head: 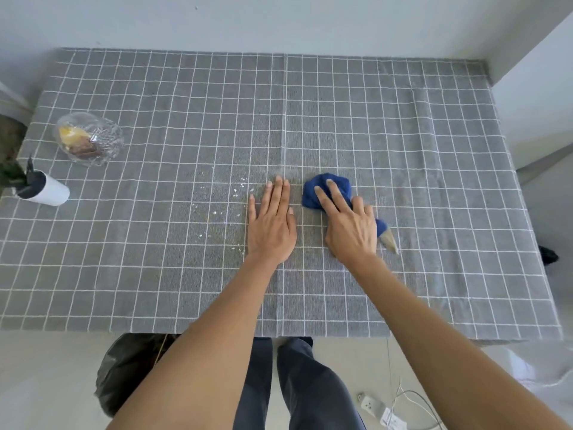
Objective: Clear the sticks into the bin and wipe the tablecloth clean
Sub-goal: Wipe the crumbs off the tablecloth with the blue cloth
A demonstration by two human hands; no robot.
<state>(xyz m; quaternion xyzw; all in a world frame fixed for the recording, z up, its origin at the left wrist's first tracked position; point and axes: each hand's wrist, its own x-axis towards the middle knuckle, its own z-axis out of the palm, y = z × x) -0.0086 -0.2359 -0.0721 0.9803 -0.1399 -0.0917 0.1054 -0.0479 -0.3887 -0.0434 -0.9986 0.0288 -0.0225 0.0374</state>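
Note:
A grey tablecloth (403,150) with a white grid covers the table. My left hand (271,221) lies flat on it near the middle, fingers straight and together. Just to its right, my right hand (347,221) holds a crumpled blue cloth (322,187) against the tablecloth. Its first two fingers stretch over the cloth and its outer fingers curl round it. A tail of the cloth sticks out from under the palm on the right. White crumbs (217,209) are scattered left of my left hand. A black-lined bin (130,367) stands on the floor below the table's front edge.
A clear glass bowl (90,138) with yellow and brown contents sits at the table's left. In front of it, a white spray bottle (46,190) lies on its side. Walls bound the back and right. A power strip (372,408) with cables lies on the floor.

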